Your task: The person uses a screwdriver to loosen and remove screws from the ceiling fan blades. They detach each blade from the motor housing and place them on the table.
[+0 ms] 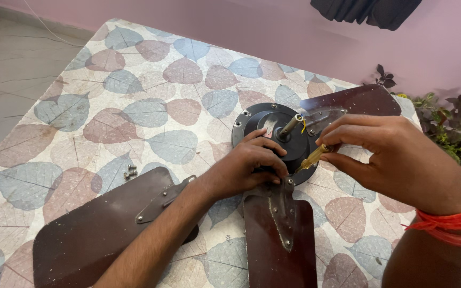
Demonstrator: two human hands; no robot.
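We are working on a ceiling fan motor (273, 136) that lies on the desk (150, 80) with its leaf-patterned cover, the shaft (290, 125) pointing up. The step in hand looks to us like the driving of a screw at the near rim of the motor, where the near blade (281, 240) joins it by its metal bracket (283, 210). Our left hand (249, 165) rests on the near edge of the motor housing, its fingers (270, 160) curled down over the rim and pressing there, steadying the housing; we cannot tell whether they pinch a screw beneath them. Our right hand (396, 157) is closed round a yellow-handled screwdriver (311, 157), thumb and fingers gripping the handle, the tip slanting down and left toward the left fingers.

The tip lies just beside the left fingertips, at the motor's near right edge. In our judgement the next move calls for seating the tip squarely in the screw head and keeping the housing from turning while the handle is twisted.

A second blade (102, 229) lies loose to the left, a third (356, 98) is at the far right, and a few small screws (130, 172) lie on the desk near the left blade
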